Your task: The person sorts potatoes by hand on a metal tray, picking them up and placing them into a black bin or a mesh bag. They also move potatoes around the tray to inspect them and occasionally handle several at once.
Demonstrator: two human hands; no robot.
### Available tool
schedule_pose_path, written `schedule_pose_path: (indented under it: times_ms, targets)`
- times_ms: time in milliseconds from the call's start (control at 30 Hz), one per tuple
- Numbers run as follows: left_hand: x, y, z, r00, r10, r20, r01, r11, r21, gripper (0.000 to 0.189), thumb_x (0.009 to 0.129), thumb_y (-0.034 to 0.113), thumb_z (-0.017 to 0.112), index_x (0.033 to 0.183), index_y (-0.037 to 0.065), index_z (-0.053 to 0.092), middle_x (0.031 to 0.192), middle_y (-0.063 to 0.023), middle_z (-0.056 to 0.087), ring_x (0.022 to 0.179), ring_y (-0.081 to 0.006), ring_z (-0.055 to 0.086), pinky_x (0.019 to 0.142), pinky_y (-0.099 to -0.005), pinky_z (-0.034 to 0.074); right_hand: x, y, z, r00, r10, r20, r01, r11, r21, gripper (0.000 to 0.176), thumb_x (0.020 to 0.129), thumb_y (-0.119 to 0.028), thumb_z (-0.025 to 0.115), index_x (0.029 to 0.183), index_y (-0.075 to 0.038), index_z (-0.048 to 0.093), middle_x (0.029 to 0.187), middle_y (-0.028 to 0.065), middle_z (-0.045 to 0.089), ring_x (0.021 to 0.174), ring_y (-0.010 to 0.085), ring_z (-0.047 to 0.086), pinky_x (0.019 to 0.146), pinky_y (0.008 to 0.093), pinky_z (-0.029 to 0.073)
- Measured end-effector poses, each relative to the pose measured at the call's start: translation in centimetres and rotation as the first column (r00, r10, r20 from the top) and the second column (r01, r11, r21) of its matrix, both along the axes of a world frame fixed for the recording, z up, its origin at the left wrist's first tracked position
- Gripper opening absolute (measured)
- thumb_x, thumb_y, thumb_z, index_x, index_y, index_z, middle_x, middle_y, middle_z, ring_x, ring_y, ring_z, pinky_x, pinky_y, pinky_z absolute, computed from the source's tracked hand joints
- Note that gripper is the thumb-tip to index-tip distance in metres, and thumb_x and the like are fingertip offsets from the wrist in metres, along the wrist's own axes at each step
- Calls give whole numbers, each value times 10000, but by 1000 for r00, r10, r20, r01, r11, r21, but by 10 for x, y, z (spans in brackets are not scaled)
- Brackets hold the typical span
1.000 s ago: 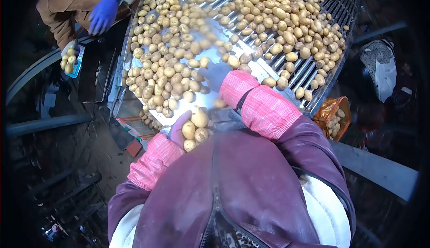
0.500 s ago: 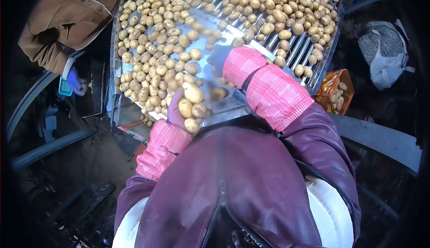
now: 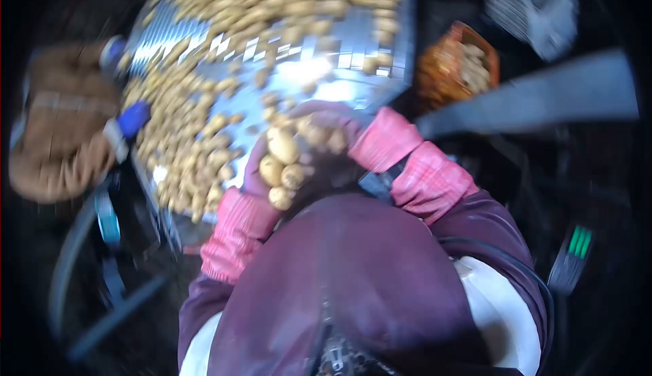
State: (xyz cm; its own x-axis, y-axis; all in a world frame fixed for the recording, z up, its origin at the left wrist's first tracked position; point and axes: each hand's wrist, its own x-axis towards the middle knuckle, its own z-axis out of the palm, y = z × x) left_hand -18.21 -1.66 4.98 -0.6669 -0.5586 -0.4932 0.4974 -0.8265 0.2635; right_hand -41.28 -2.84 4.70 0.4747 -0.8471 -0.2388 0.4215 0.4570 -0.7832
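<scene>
Purple shows on your left hand [image 3: 254, 169], cupped around a small stack of potatoes [image 3: 282, 145], fingers curled along their outer side rather than pinching each one. Your right hand [image 3: 329, 109] arches over smaller potatoes [image 3: 312, 132] just beside it; blur hides its fingertips, so I cannot tell how firmly it presses. Both handfuls lie at the near edge of the metal table [image 3: 348, 91], close to your jacket [image 3: 380, 240]. The lowest potato looks the likeliest to slip, since little seems to hold it on the jacket side. Crowding the handfuls together could push the long upper one off the stack, and a quick turn of your body could spill loose ones over the edge.
</scene>
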Motion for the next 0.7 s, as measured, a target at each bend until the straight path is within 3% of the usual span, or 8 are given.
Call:
schedule_pose_path:
  times_ms: [133,267,367,400,467,567,633,700]
  targets:
    - [-73,1,-9,841,-489,231,532,823,-199,615,995,558,364,1239,15,521,1025,-201,614,645,-270,629,437,-294,508,-64,90,14,989,-144,-23,145,989,27,470,900,-346,620,1291,-86,594,906,72,659,769,126,570,633,258,471]
    - [-153,34,20,726,-626,285,683,703,-197,536,1020,496,333,1156,27,554,950,-147,614,611,-199,583,485,-292,485,-107,165,26,906,-423,-22,417,883,217,399,928,-326,582,1253,-95,601,889,78,656,784,123,578,622,266,478]
    - [-206,48,12,572,-796,198,820,557,-128,537,1003,508,379,1205,39,549,924,-129,626,613,-195,597,485,-291,484,-127,219,-12,787,-607,-111,600,795,-90,346,930,-234,579,1248,-98,601,976,76,655,819,128,604,633,267,494]
    - [-223,54,8,507,-849,149,862,497,-101,541,997,511,394,1221,44,547,916,-123,629,614,-194,601,485,-290,483,-141,234,-25,781,-618,95,585,775,238,326,910,-112,582,1234,-81,610,1112,73,638,953,165,630,764,283,519]
    - [-265,84,39,498,-855,145,842,517,154,470,1034,472,342,1223,95,551,880,-63,586,614,-167,557,448,-246,448,-150,264,-38,552,-795,-253,738,607,-294,337,928,-232,576,1222,-74,624,1013,82,670,857,165,643,722,296,519]
    - [-311,110,-2,397,-901,175,917,395,-46,478,1004,486,427,1275,106,528,926,-84,587,756,-201,580,597,-320,517,-176,310,-46,270,-896,-352,677,437,-592,364,930,-284,589,1223,-73,633,1115,77,667,977,188,641,854,326,515]
    - [-342,123,-55,345,-938,40,854,296,-428,513,986,486,472,1299,83,519,1009,-115,613,873,-258,606,719,-377,538,-188,343,-44,279,-912,-300,848,380,-369,362,929,-260,585,1239,-77,622,1179,74,643,1064,202,617,941,336,489]
    - [-366,138,-47,316,-949,9,885,292,-362,545,972,483,509,1315,60,513,1104,-148,623,984,-319,616,823,-437,542,-192,369,-43,185,-939,-289,948,248,-198,357,942,-219,560,1268,-79,596,1236,75,613,1145,212,588,1001,339,465]
